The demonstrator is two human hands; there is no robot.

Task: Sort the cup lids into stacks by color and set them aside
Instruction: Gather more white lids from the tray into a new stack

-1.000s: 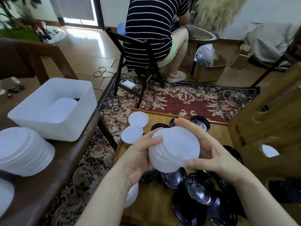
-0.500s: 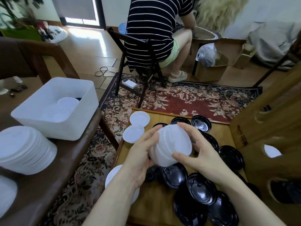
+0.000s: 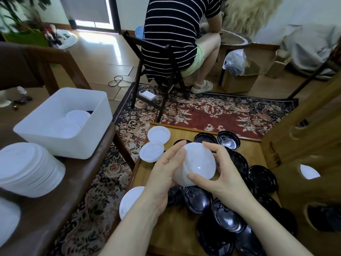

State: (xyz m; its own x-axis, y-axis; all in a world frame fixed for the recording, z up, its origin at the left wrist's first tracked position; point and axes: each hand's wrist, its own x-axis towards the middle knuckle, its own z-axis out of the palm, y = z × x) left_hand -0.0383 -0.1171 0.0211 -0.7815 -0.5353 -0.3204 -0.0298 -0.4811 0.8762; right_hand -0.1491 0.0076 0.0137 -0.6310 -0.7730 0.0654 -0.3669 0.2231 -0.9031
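Both hands are holding a nested stack of white plastic cup lids (image 3: 198,164) above the low wooden table (image 3: 177,226): left hand (image 3: 164,174) cupping its side, right hand (image 3: 219,174) pinching thumb and fingers around its rim. Loose glossy black plastic lids (image 3: 227,217) are lying beneath.

Bare wood of the low wooden tray table (image 3: 186,224) shows along the near-left part, between the single white plastic lid at the left edge (image 3: 129,202) and the scattered black plastic lids (image 3: 227,217). The black lids cover the right and near-right of the surface. Two white lids (image 3: 156,141) occupy the far-left corner. A tall wooden panel with round cut-outs (image 3: 302,145) walls the right side. The dark wooden side table (image 3: 60,196) borders the left, separated by a carpet gap.
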